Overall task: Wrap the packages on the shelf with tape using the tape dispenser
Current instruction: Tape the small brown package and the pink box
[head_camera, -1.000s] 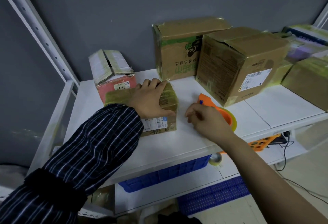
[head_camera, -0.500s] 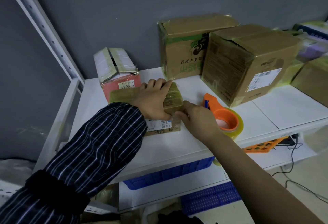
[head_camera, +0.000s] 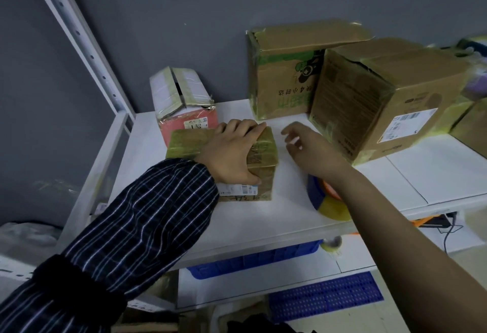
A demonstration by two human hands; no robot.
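Here the fingers (head_camera: 245, 132) of the left hand (head_camera: 229, 153) lie across the small package (head_camera: 264, 148) at mid-frame, thumb hooked over its near edge. The right hand (head_camera: 305, 148) hovers beside it, loosely spread and empty. The package probably handles light, stiff and tape-slick, so hold it by opposite edges.

My feed is dim and bluish. The white shelf (head_camera: 253, 222) is the brightest surface I get, and the grey wall (head_camera: 158, 16) stays dark. Shadows are soft-edged. The right hand (head_camera: 305, 148) smears, its fingers (head_camera: 290, 128) lost in motion blur. The far-right boxes (head_camera: 471, 74) blur too, and wide-angle distortion tilts the shelf post (head_camera: 79, 37).
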